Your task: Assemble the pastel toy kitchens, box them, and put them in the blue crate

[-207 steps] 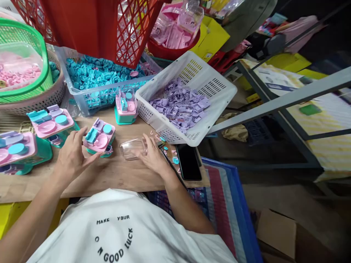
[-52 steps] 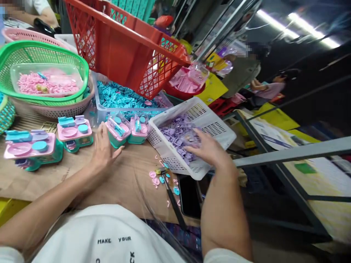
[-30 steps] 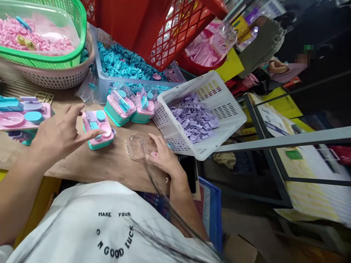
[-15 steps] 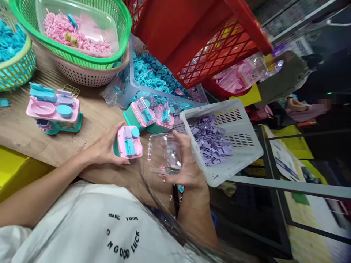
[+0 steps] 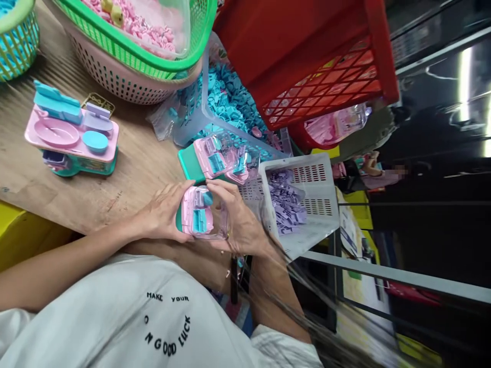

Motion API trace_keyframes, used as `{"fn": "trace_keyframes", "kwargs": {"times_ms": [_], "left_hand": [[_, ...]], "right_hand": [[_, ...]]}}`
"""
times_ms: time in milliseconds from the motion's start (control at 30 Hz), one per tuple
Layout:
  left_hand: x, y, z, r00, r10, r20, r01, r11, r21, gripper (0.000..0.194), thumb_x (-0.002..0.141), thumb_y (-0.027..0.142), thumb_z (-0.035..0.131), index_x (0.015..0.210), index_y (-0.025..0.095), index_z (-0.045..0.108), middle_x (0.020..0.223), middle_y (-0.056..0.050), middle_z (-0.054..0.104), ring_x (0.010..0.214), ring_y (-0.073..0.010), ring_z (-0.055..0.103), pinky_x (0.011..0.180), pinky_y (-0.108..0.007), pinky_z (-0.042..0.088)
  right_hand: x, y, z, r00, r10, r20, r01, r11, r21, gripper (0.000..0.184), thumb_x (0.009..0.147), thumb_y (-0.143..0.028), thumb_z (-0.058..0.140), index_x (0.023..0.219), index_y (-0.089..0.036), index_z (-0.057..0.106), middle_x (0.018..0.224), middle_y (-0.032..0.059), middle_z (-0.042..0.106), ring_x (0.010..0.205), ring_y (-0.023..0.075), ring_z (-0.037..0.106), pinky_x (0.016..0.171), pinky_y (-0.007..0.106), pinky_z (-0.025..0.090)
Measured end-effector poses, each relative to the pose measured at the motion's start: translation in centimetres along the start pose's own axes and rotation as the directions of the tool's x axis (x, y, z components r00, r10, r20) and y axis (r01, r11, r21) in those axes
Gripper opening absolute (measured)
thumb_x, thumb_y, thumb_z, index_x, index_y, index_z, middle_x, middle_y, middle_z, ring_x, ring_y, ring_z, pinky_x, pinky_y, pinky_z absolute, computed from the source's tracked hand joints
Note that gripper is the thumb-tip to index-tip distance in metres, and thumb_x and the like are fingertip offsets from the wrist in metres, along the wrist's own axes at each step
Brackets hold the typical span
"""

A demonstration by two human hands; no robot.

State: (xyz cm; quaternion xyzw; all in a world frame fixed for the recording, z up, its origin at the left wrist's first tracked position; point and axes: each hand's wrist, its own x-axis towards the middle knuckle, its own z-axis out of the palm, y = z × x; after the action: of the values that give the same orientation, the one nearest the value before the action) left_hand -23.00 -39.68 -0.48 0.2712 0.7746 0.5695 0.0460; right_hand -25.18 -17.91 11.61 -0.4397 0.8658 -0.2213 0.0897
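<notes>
My left hand [image 5: 166,212] is closed around a small toy kitchen set [image 5: 197,214] with a teal base, a pink top and blue and lilac parts. Against its pink top sits a clear plastic cover [image 5: 219,222], gripped by the fingers of my right hand [image 5: 240,220]. Whether the cover is fully seated I cannot tell. Just beyond my hands stand finished-looking toy sets [image 5: 215,161] under clear covers. A larger toy kitchen [image 5: 72,135], uncovered, stands on the wooden table [image 5: 134,153] to the left.
A white basket [image 5: 324,204] of lilac parts is right of my hands. Behind are a translucent bin [image 5: 209,115] of blue parts, a red crate [image 5: 307,61] and a green basket [image 5: 153,66] with pink pieces. Another person [image 5: 378,176] sits far right.
My right hand has moved left with the clear cover and brought it onto the toy set in my left hand. The camera view has shifted slightly.
</notes>
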Motion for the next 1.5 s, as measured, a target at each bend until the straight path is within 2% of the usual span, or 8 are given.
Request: {"fn": "trace_keyframes", "kwargs": {"times_ms": [133,300,433,567,767,1000,1300,1500], "left_hand": [[-0.1,0.1,0.1,1.000,0.006,0.006,-0.006,1.000,0.017,0.118,0.068,0.056,0.083,0.160,0.021,0.019,0.154,-0.020,0.045,0.141,-0.0422,0.045,0.115,-0.060,0.038],[-0.1,-0.1,0.5,1.000,-0.022,0.008,0.021,1.000,0.018,0.120,0.064,0.050,0.085,0.159,0.023,0.018,0.157,-0.019,0.041,0.144,-0.0424,0.042,0.117,-0.061,0.035],[0.0,0.0,0.5,0.999,-0.048,0.013,0.048,0.999,0.007,0.120,0.063,0.049,0.085,0.160,0.025,0.019,0.159,-0.018,0.040,0.145,-0.0414,0.041,0.118,-0.063,0.034],[0.1,0.2,0.4,0.999,-0.040,0.014,0.040,0.999,-0.006,0.116,0.064,0.048,0.085,0.159,0.024,0.022,0.157,-0.018,0.042,0.143,-0.0404,0.043,0.118,-0.061,0.034],[0.2,-0.4,1.5,0.996,-0.058,-0.070,0.056,0.998,-0.032,0.127,0.052,0.050,0.090,0.160,0.027,0.025,0.151,-0.016,0.049,0.135,-0.0423,0.048,0.115,-0.062,0.036],[0.0,-1.0,2.2,0.995,-0.058,-0.085,0.057,0.998,-0.018,0.126,0.055,0.049,0.089,0.161,0.029,0.023,0.154,-0.015,0.045,0.138,-0.0424,0.046,0.116,-0.059,0.037],[-0.2,0.2,0.7,0.997,-0.077,-0.007,0.077,0.996,-0.033,0.122,0.060,0.045,0.086,0.161,0.027,0.020,0.157,-0.017,0.043,0.140,-0.0429,0.044,0.115,-0.064,0.035],[-0.2,0.1,0.7,0.997,-0.077,-0.003,0.077,0.997,-0.024,0.120,0.061,0.048,0.083,0.160,0.022,0.021,0.153,-0.020,0.046,0.138,-0.0439,0.045,0.113,-0.063,0.037]], "right_hand": [[-0.1,0.4,0.8,0.998,0.002,-0.067,-0.002,1.000,-0.002,0.108,0.074,-0.063,0.084,0.160,-0.035,0.025,0.147,0.0132,0.041,0.140,0.0376,0.047,0.116,0.061,0.047],[-0.4,0.5,1.0,0.998,0.021,-0.055,-0.022,0.999,-0.027,0.104,0.076,-0.060,0.082,0.160,-0.040,0.024,0.146,0.0117,0.040,0.137,0.0387,0.048,0.114,0.064,0.047],[-0.4,0.6,0.8,0.998,-0.023,-0.052,0.025,0.999,0.043,0.091,0.084,-0.062,0.072,0.160,-0.036,0.029,0.146,0.0122,0.039,0.138,0.0381,0.048,0.114,0.062,0.048],[-0.3,0.5,0.9,0.999,-0.009,-0.052,0.011,0.999,0.041,0.094,0.081,-0.053,0.078,0.160,-0.036,0.029,0.144,0.0119,0.041,0.136,0.0371,0.050,0.112,0.060,0.051],[-0.5,0.8,1.5,0.997,0.014,-0.081,-0.011,0.999,0.041,0.104,0.072,-0.047,0.083,0.159,-0.035,0.029,0.141,0.0114,0.042,0.134,0.0354,0.049,0.111,0.059,0.052],[0.1,0.3,0.8,1.000,0.018,-0.002,-0.018,0.999,-0.035,0.107,0.069,-0.042,0.088,0.159,-0.034,0.029,0.140,0.0120,0.042,0.134,0.0355,0.050,0.112,0.059,0.050],[0.9,-0.7,-0.2,0.991,0.071,0.113,-0.073,0.997,0.012,0.106,0.071,-0.035,0.086,0.159,-0.034,0.027,0.141,0.0118,0.041,0.137,0.0343,0.047,0.114,0.055,0.049],[2.1,-1.4,-1.2,0.981,0.068,0.184,-0.074,0.997,0.029,0.100,0.072,-0.029,0.085,0.157,-0.035,0.031,0.140,0.0109,0.039,0.138,0.0331,0.046,0.117,0.055,0.046]]}}
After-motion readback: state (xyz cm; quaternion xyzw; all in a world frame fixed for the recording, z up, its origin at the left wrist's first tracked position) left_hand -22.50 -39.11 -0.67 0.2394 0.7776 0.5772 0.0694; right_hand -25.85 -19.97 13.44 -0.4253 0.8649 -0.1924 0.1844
